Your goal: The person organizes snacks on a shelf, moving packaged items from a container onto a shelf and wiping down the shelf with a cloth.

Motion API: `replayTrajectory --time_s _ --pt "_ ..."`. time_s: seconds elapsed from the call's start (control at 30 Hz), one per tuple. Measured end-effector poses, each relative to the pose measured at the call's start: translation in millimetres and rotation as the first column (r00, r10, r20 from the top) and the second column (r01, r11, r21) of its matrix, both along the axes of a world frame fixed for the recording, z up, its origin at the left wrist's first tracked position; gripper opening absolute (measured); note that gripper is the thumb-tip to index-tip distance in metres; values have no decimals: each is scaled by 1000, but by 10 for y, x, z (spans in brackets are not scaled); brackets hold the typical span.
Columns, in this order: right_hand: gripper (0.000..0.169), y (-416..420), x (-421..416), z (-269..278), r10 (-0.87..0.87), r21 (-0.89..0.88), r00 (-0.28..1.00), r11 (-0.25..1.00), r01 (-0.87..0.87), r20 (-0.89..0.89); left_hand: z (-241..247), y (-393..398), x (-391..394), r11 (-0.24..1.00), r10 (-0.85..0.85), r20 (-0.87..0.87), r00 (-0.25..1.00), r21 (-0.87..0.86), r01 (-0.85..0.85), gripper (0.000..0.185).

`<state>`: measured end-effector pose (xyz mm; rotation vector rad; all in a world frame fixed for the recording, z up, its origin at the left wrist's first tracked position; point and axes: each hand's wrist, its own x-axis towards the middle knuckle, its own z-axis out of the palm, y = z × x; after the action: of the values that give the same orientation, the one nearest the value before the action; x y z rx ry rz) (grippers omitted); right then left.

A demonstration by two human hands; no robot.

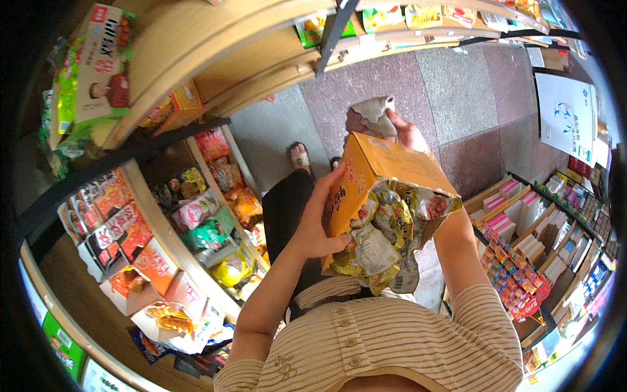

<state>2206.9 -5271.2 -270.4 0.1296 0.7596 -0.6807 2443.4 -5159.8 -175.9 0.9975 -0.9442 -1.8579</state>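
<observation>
An orange cardboard box (406,159) of packaged snacks is held up before my chest, tilted, with its torn side turned toward me. Gold and olive snack packets (379,235) crowd the ragged opening, some hanging over its edge. My left hand (321,215) grips the box's left side, the thumb at the torn edge. Beyond the box, my right hand (411,132) pinches a torn piece of grey-brown cardboard (374,117). The box hides part of that hand, and whether the torn piece is still joined to the box cannot be seen.
On the left, wooden shelves (171,228) hold snack packets and opened display boxes (169,318). A green-and-white snack package (100,63) stands at upper left. To the right are shelves of small boxed goods (514,206) and a red hanging display (519,284). Tiled floor (460,93) lies beyond the box.
</observation>
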Motion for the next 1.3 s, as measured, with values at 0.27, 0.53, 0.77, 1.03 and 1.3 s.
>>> replayTrajectory --time_s 0.27,0.53,0.77,1.03,1.3 --pt "51 -39 -1118 -726 195 -1 910 978 -210 -366 -255 146 -466 995 14 46 999 -98 -10 93" --pt "43 -216 -1071 -530 531 -366 772 681 -635 -351 -728 264 -613 996 -74 120 990 -35 79 90" --pt "47 96 -1363 -774 352 70 548 880 -469 -759 -671 232 -625 995 -93 233 968 -23 101 95" --pt "43 236 -988 -326 345 -57 747 889 -454 -568 -430 397 -660 956 -183 495 850 -113 272 96" --pt "39 334 -731 145 408 -157 776 831 -533 -481 -358 534 -635 959 -161 499 852 -124 254 94"
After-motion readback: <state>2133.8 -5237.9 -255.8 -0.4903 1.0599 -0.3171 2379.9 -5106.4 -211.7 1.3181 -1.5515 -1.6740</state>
